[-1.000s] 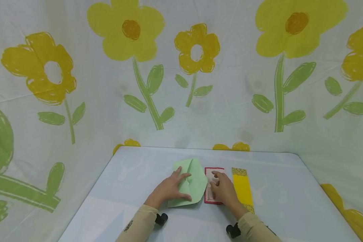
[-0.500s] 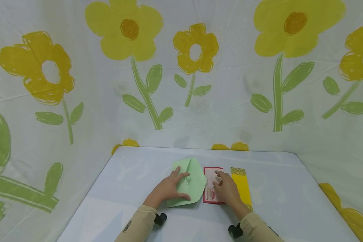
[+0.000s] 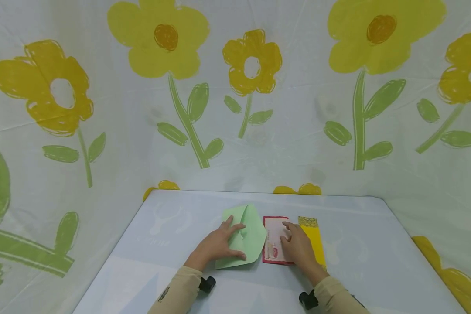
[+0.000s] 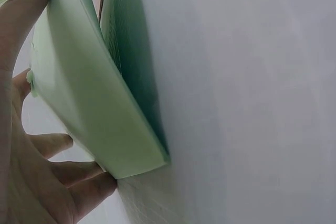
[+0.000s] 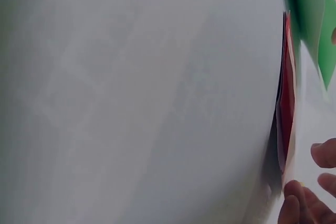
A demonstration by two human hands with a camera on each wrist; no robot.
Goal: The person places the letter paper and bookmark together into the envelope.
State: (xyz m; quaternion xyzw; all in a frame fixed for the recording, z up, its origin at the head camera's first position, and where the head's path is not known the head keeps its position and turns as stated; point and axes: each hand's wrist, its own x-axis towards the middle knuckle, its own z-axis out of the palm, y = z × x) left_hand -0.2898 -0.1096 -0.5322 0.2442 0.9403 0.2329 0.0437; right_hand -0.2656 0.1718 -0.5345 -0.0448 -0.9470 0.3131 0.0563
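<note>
My left hand (image 3: 216, 245) rests on a pale green paper envelope (image 3: 253, 244), its fingers spread and the thumb near the lower edge. In the left wrist view the envelope (image 4: 100, 98) stands up a little, a gap under its near edge. Beside it lies a card with a red border and pale inner face (image 3: 272, 240). My right hand (image 3: 301, 249) is over the card's right side, fingers loosely bent. In the right wrist view the card (image 5: 287, 108) shows edge-on with parted layers, and fingertips (image 5: 294, 190) touch its end.
A yellow strip with speckled gold ends (image 3: 315, 240) lies just right of the card, partly hidden by my right hand. All lie on a pale table (image 3: 172, 218). Behind stands a white cloth with a flower print (image 3: 290, 152).
My right hand has slid to the right across the card, uncovering more of its pale face and covering more of the yellow strip. The left hand and envelope stay in place.
</note>
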